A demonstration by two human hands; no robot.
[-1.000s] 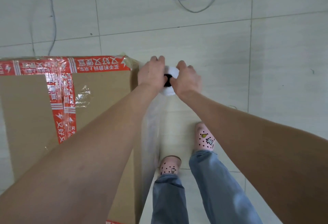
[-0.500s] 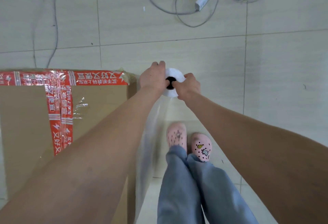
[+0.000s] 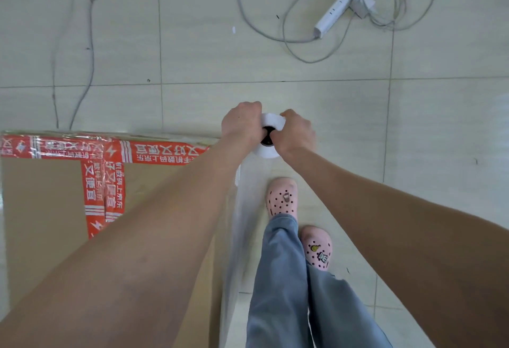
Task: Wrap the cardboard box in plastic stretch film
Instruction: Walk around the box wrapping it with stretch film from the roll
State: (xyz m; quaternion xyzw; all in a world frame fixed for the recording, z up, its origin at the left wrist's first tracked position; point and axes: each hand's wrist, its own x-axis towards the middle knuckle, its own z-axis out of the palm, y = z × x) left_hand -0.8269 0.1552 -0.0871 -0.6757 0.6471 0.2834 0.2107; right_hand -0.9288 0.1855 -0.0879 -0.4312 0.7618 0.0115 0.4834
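1 view only, from a wide-angle camera on the person's head. It looks steeply down and slightly forward at the tiled floor (image 3: pixel 413 127). Both forearms (image 3: pixel 165 223) run up from the bottom corners, close to the lens, to the left hand (image 3: pixel 242 127) and right hand (image 3: pixel 296 134) gripping the film roll (image 3: pixel 267 152) at mid-frame. The cardboard box (image 3: pixel 41 210) fills the lower left; the power strip (image 3: pixel 333 11) lies farthest, top right.

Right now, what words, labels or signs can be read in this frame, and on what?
"又好又便宜": on the red packing tape on the cardboard box, upside down to the camera.
White lightning-bolt sign: same tape.
Smaller characters on the tape: too blurred to read.
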